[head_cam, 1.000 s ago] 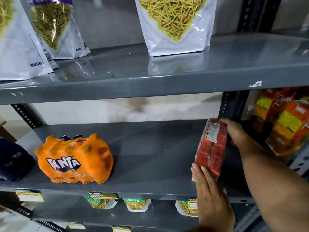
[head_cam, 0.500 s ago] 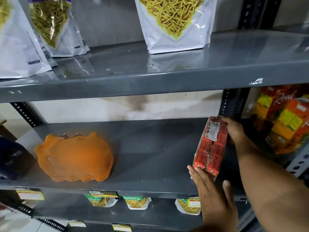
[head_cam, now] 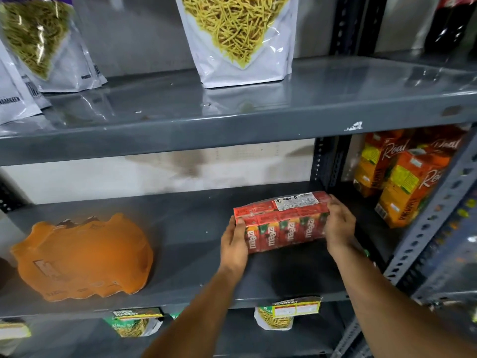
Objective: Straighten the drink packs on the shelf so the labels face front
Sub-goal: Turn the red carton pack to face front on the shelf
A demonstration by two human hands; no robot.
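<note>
Fingers (head_cam: 238,229) of my left hand (head_cam: 233,245) lie flat and together against the left end of the red juice pack (head_cam: 282,223); right hand (head_cam: 339,226) cups the right end, fingers curled round the back corner; so both hands clamp the pack between them, neither is spread free.

Pack sits toward the right of the middle shelf (head_cam: 196,275), long side roughly parallel to the front edge, printed carton faces toward me, white sticker on top; left end looks a touch nearer than the right, so I judge a small twist is left.

To finish well I'd keep pressure even on both ends, pivot on the base rather than lift, then slide it toward the lip until square; shrink film is slick, so squeeze the carton corners, not the wrap.

Orange shrink-wrapped pack (head_cam: 82,257) lies well apart to the left, blurred, label unreadable from here; probably the next one.

Shelf is grey painted metal, smooth, bare between the two packs; upright post (head_cam: 326,164) just behind the right hand limits swing room; orange juice cartons (head_cam: 407,182) stand in the next bay; snack pouches (head_cam: 240,40) above.
</note>
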